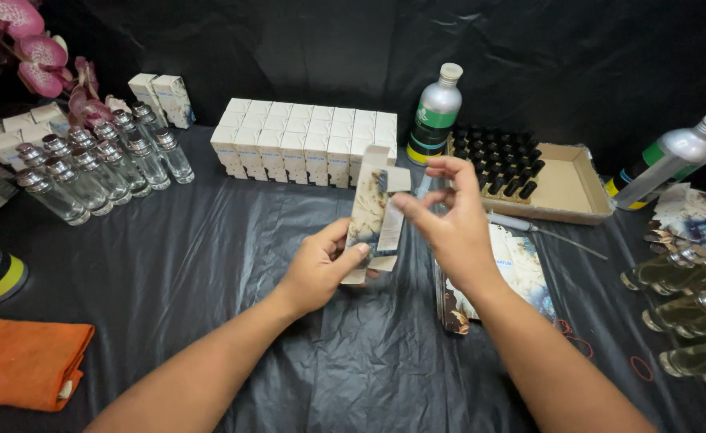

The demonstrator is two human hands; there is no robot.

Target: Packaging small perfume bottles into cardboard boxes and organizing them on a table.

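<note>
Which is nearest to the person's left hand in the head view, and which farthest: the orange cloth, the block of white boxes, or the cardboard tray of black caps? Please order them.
From the left hand:
1. Block of white boxes, straight behind the hand.
2. Cardboard tray of black caps, back right.
3. Orange cloth, far left, at the near edge.

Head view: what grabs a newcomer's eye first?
The two hands at centre: the left hand grips a small patterned carton while the right hand works at its top. Behind them stands a block of white boxes; clear glass bottles cluster at left, an orange cloth lies lower left.
</note>
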